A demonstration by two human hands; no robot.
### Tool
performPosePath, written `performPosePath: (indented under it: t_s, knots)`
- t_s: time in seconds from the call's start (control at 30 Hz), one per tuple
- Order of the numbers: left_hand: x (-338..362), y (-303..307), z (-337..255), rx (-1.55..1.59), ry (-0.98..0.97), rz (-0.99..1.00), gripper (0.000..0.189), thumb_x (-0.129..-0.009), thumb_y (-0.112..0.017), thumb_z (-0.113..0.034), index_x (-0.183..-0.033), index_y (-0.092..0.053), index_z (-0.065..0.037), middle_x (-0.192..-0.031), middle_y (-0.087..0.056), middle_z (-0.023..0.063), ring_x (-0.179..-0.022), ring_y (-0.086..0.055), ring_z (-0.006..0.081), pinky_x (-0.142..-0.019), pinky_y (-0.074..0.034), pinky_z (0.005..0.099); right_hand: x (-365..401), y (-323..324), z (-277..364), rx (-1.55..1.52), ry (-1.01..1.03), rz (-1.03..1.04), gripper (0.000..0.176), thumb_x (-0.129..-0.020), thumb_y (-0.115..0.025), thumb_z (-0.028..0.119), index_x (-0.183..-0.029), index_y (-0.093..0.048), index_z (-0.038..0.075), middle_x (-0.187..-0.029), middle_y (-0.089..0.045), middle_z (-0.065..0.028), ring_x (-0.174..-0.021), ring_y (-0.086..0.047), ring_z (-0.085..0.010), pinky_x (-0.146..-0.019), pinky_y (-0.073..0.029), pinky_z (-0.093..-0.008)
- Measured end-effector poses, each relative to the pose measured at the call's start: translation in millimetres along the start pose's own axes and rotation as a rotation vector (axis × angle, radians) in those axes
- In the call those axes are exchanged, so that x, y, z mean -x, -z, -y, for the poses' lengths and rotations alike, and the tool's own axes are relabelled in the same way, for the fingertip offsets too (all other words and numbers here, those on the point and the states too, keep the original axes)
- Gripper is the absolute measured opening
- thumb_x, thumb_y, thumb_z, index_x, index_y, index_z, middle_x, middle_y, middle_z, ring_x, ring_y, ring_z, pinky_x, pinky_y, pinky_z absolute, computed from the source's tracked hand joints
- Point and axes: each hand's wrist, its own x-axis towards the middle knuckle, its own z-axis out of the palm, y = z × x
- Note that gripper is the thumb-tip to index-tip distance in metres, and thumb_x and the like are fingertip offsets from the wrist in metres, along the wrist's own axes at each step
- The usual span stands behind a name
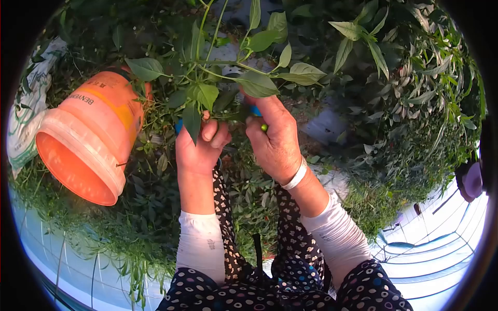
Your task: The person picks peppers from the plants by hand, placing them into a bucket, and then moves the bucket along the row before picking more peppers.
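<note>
A leafy green pepper plant (207, 78) hangs over both hands, and its leaves hide some fingertips. My left hand (198, 147) is among the lower leaves with its fingers curled closed; what they hold, if anything, is hidden. Close by on the right, my right hand (276, 137) is closed, thumb against fingers. Out of its grip pokes the rounded tip of a small green pepper (264, 127). Something blue (255, 110) wraps a finger of the right hand, and a bit of blue shows beside the left hand too.
An orange bucket (96, 132) lies tipped at the left, its mouth facing down toward me. Behind it is a white sack (31, 111). Dense foliage (415, 119) fills the right side, with pale ground sheeting (324, 127) between plants. My patterned trouser legs (290, 233) are below.
</note>
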Motion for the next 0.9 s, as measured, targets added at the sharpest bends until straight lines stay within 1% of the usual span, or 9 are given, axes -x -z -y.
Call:
performPosePath:
  t_s: [0.07,0.1,0.13,0.27,0.3,0.47,0.6,0.77,0.9]
  knots:
    - [2,6,-2,0.035,-0.043,-0.028,0.026,-0.09,-0.046,-0.032,-0.085,-0.056,-0.009,-0.058,-0.047,-0.0014,-0.058,-0.04,0.0154,-0.056,-0.035,0.029,1,16,-28,-0.048,-0.202,-0.042,0.031,-0.076,-0.044,-0.009,-0.104,-0.057,-0.003,-0.089,-0.062,-0.0093,-0.079,-0.06,-0.0148,-0.07,-0.047,-0.0259]
    - [2,8,-2,0.038,-0.045,-0.031,0.026,-0.09,-0.046,-0.032,-0.085,-0.056,-0.009,-0.058,-0.047,-0.0014,-0.058,-0.04,0.0154,-0.056,-0.035,0.029,-8,17,-43,-0.06,-0.167,-0.159,0.025,-0.069,-0.051,-0.008,-0.09,-0.06,0.001,-0.081,-0.06,-0.0129,-0.072,-0.061,-0.0252,-0.066,-0.047,-0.031]
    - [4,10,-2,0.108,-0.033,-0.011,0.026,-0.091,-0.043,-0.029,-0.089,-0.058,-0.008,-0.058,-0.047,-0.0009,-0.057,-0.04,0.0151,-0.059,-0.037,0.0307,-21,22,-45,0.119,-0.099,-0.164,0.024,-0.068,-0.054,-0.008,-0.089,-0.061,0.003,-0.081,-0.061,-0.0123,-0.075,-0.061,-0.027,-0.067,-0.048,-0.0316]
    - [4,12,4,0.149,-0.016,0.047,0.029,-0.093,-0.039,-0.027,-0.094,-0.06,-0.008,-0.058,-0.049,-0.0015,-0.059,-0.041,0.0145,-0.064,-0.039,0.0315,-96,1,-76,0.64,0.098,-0.05,0.022,-0.07,-0.061,0.012,-0.092,-0.063,0.007,-0.09,-0.061,-0.0153,-0.085,-0.059,-0.0326,-0.075,-0.048,-0.0418]
    - [4,11,4,0.123,-0.012,0.05,0.029,-0.094,-0.038,-0.028,-0.094,-0.06,-0.009,-0.059,-0.049,-0.0023,-0.059,-0.041,0.0145,-0.064,-0.039,0.0311,-116,-5,-71,0.789,-0.093,0.119,0.022,-0.072,-0.06,0.015,-0.094,-0.064,0.009,-0.095,-0.061,-0.0161,-0.091,-0.059,-0.0328,-0.078,-0.049,-0.0407]
    - [6,8,8,0.107,-0.033,0.063,0.035,-0.095,-0.036,-0.034,-0.102,-0.061,-0.012,-0.059,-0.051,-0.0036,-0.06,-0.041,0.0137,-0.061,-0.036,0.029,-139,-5,-82,1.102,-0.258,0.563,0.027,-0.078,-0.056,0.017,-0.104,-0.064,0.013,-0.108,-0.06,-0.0141,-0.099,-0.057,-0.0324,-0.083,-0.049,-0.0387]
    - [11,11,8,0.107,-0.03,0.072,0.034,-0.095,-0.037,-0.034,-0.101,-0.061,-0.012,-0.06,-0.052,-0.0033,-0.06,-0.042,0.0142,-0.061,-0.037,0.029,-121,12,-100,1.155,-0.294,0.569,0.032,-0.078,-0.056,0.016,-0.109,-0.061,0.015,-0.108,-0.06,-0.0135,-0.099,-0.058,-0.0315,-0.082,-0.049,-0.0398]
    - [11,14,10,0.124,-0.032,0.093,0.032,-0.095,-0.037,-0.032,-0.101,-0.061,-0.012,-0.061,-0.053,-0.003,-0.06,-0.043,0.0143,-0.061,-0.037,0.029,-79,25,-89,1.1,-0.262,0.505,0.037,-0.077,-0.057,0.013,-0.114,-0.054,0.009,-0.103,-0.061,-0.0167,-0.095,-0.06,-0.0333,-0.077,-0.051,-0.041]
    - [11,14,9,0.142,-0.034,0.097,0.032,-0.095,-0.038,-0.032,-0.103,-0.06,-0.011,-0.061,-0.053,-0.0024,-0.06,-0.044,0.0143,-0.061,-0.036,0.0293,-81,30,-112,1.229,-0.269,0.513,0.029,-0.077,-0.057,0.016,-0.104,-0.054,0.005,-0.098,-0.061,-0.0215,-0.092,-0.061,-0.0339,-0.076,-0.051,-0.0418]
